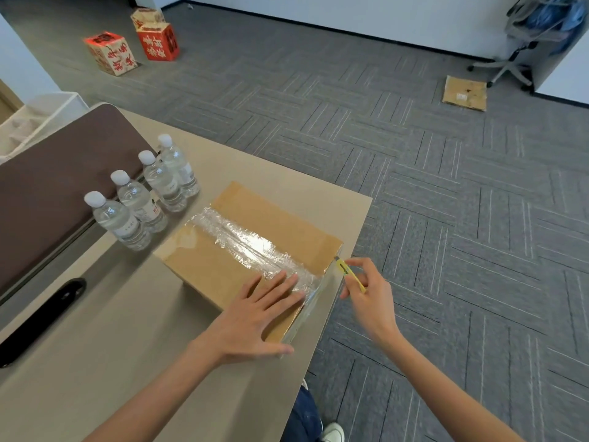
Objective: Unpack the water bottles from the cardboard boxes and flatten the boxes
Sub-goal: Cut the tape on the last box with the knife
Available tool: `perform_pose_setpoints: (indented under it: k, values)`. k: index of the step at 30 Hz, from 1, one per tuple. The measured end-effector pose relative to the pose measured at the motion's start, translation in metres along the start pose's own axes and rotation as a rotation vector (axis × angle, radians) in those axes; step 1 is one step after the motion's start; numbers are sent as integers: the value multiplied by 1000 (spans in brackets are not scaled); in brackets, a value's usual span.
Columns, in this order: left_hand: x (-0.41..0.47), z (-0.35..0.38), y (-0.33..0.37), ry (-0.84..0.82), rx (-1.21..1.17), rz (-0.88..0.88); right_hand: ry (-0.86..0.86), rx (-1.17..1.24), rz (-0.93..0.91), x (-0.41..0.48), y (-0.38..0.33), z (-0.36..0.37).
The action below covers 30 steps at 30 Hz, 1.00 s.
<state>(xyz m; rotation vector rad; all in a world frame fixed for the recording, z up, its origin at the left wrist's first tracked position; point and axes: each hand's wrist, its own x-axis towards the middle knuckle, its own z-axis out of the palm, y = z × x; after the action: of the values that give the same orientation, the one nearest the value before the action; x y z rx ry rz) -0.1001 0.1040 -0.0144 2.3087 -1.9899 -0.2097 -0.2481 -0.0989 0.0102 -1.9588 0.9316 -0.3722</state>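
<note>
Pressing flat on the tape-sealed brown cardboard box [223, 260], the left hand [255, 317] steadies it as the right hand [366, 291] pinches a yellow utility knife [349, 274] (shallow cut advised).

Matt cardboard box [223, 263], glossy crinkled tape [251, 242]; clear plastic bottles [140, 202].

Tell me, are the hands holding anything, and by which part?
The right hand pinches a yellow utility knife by its handle. The left hand holds nothing; it lies flat on the taped cardboard box.
</note>
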Motion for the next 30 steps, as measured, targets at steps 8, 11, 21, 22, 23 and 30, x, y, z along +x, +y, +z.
perform_pose_setpoints:
  k: [8, 11, 21, 22, 23, 30]
  values:
    - [14, 2, 2, 65, -31, -68, -14, 131, 78, 7, 12, 5]
    - [26, 2, 1, 87, -40, -97, -24, 183, 87, 11, 9, 8]
    - [55, 6, 0, 154, -33, -178, -6, 325, 125, 42, 0, 17]
    - [57, 7, 0, 159, -38, -190, -5, 353, 135, 45, 1, 17]
    - [59, 7, 1, 165, -42, -200, -1, 378, 142, 47, 0, 17]
    - [60, 11, 1, 177, -43, -216, 102, 414, 156, 48, 7, 22]
